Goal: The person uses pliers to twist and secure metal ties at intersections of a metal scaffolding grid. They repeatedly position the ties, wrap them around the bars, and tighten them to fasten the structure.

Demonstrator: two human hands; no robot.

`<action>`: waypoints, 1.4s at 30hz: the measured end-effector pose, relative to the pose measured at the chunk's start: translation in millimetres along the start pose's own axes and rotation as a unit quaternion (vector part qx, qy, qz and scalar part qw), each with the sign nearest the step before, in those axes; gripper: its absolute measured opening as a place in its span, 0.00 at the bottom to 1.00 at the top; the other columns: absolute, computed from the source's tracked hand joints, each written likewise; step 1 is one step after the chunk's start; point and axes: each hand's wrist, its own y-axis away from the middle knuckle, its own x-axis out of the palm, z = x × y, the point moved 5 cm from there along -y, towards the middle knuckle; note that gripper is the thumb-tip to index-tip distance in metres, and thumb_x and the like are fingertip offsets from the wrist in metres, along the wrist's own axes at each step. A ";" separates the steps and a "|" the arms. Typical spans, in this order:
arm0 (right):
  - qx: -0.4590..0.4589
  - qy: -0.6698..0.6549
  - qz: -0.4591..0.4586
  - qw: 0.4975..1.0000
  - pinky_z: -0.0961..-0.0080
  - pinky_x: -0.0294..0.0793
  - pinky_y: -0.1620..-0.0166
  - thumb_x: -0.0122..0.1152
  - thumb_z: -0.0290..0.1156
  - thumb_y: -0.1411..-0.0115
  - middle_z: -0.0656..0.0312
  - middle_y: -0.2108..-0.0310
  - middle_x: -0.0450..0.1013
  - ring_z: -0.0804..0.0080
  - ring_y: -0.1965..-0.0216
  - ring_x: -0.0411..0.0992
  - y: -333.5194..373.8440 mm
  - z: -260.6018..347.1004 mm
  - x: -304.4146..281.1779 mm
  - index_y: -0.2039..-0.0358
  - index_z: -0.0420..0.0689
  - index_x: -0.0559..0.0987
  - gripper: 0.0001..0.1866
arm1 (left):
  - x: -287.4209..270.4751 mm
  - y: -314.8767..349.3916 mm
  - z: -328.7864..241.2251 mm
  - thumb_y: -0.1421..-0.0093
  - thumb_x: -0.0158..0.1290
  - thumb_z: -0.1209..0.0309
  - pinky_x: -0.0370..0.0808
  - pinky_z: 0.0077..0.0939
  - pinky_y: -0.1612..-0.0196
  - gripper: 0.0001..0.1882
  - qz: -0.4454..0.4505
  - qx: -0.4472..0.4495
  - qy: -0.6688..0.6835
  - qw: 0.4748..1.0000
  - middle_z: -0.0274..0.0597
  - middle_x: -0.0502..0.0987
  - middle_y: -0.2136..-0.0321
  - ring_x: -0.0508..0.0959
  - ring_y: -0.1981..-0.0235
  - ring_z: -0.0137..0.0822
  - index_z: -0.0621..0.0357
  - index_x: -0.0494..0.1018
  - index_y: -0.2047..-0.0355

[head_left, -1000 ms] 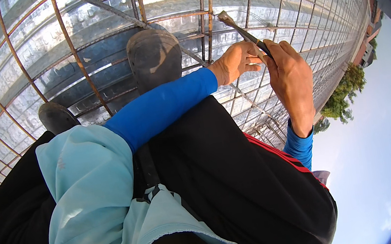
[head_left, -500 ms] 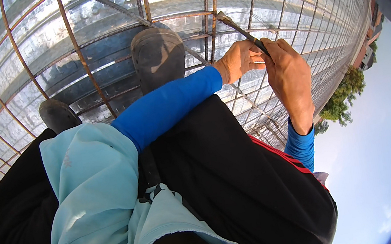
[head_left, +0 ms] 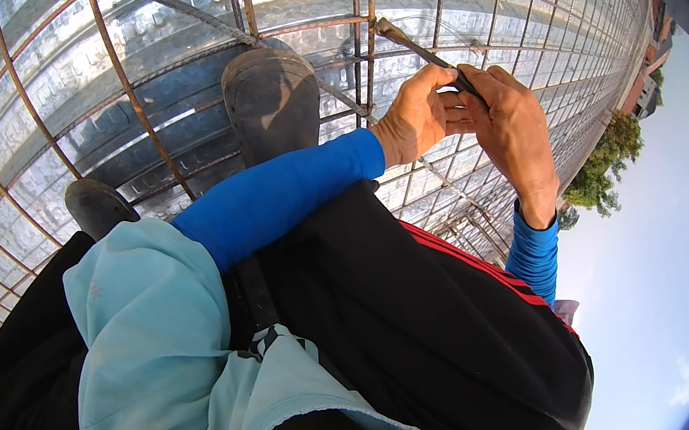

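My right hand is closed round the dark handles of slim pincers. Their worn, brownish head lies against a rusty upright bar of the steel mesh. Just left of it, my left hand is curled with its thumb up by the handles and its fingertips against the right hand's fingers. Whatever those left fingers pinch is hidden. Thin wire strands show at the mesh beside the tool.
Ridged metal decking lies under the mesh, with my dark shoes standing on it. A thicker bar crosses diagonally. My bent knee in black trousers is below my hands. Beyond the edge are trees and buildings.
My left hand has turned slightly, and its thumb has come up against the pincers' handles. The right hand has shifted a little lower. The tool's head stays by the same bar.
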 end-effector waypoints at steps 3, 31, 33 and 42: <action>-0.009 -0.012 0.008 1.000 0.59 0.76 0.64 0.61 0.24 0.36 0.51 0.66 0.76 0.48 0.66 0.77 -0.9 -1.4 0.2 0.48 0.42 0.80 0.15 | 4.9 -1.2 -5.1 0.31 0.51 0.49 0.79 0.46 0.48 0.23 -0.021 0.013 -0.018 1.000 0.50 0.81 0.60 0.83 0.58 0.46 0.58 0.74 0.53; 0.241 -0.377 0.358 0.820 0.83 0.55 0.90 0.72 0.50 0.38 0.66 0.87 0.69 0.84 0.92 0.62 -9.9 -64.6 27.1 0.73 0.41 0.74 0.25 | 0.5 24.8 -16.6 0.38 0.54 0.33 0.82 0.28 0.78 0.45 -0.310 -0.011 -0.312 0.898 0.53 0.74 0.63 0.83 0.76 0.41 0.75 0.68 0.55; 0.284 -0.424 0.360 0.781 0.85 0.55 0.91 0.77 0.44 0.41 0.66 0.88 0.68 0.85 0.92 0.61 -9.2 -65.7 29.8 0.75 0.42 0.72 0.23 | -5.5 27.9 -24.6 0.37 0.53 0.33 0.82 0.28 0.78 0.45 -0.369 0.015 -0.323 0.871 0.54 0.73 0.62 0.83 0.77 0.41 0.75 0.67 0.53; 0.296 -0.403 0.361 0.787 0.84 0.64 0.88 0.81 0.36 0.48 0.67 0.85 0.69 0.84 0.88 0.67 -9.2 -80.7 42.6 0.67 0.39 0.73 0.23 | -17.5 7.5 -47.7 0.36 0.57 0.40 0.77 0.27 0.77 0.39 -0.355 0.147 -0.269 0.883 0.49 0.77 0.54 0.78 0.75 0.33 0.64 0.66 0.43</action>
